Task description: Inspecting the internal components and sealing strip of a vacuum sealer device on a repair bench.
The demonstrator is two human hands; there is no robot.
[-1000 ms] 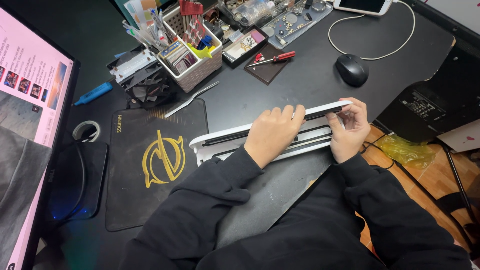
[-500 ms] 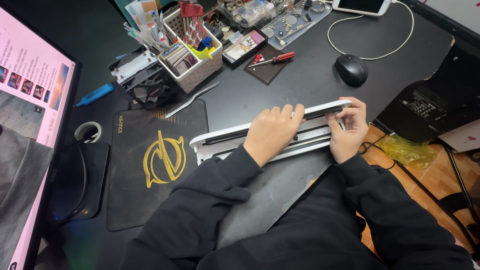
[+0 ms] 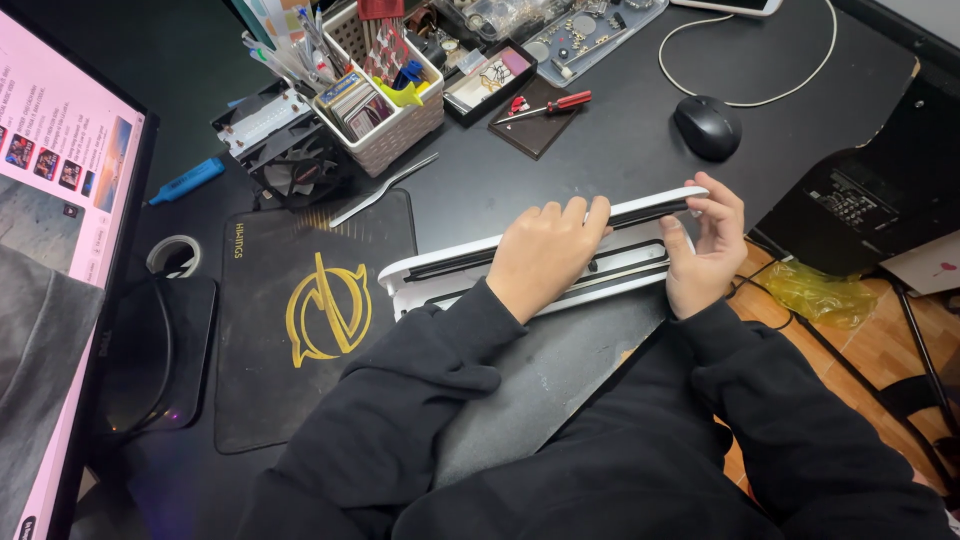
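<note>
Laptop, thin, white-shelled and folded almost flat [image 3: 640, 262], stands on its long edge at the near edge of the black desk [image 3: 620, 150], resting against the person's lap, with a dark slit along its upper edge. The left hand [image 3: 545, 255] lies draped over the middle of that upper edge, fingers curled over the far side, pressing and steadying it. The right hand [image 3: 705, 250] pinches the right end, thumb on the near face and fingertips on the far rim, so both hands grip the same shell.

Just left of the laptop lies a black mouse mat with a yellow emblem [image 3: 310, 310]. Farther off stand a white woven basket stuffed with cards and tools [image 3: 385, 110], a small red-handled screwdriver on a dark pad [image 3: 545, 103], and a black corded mouse [image 3: 707, 127]. A lit monitor [image 3: 60, 200] fills the left side.

As a judgement: balanced on one edge and half off the desk, the laptop could slip towards the lap or floor if either grip eases. Prying too hard at the right corner could crack the thin shell or snap a clip.
</note>
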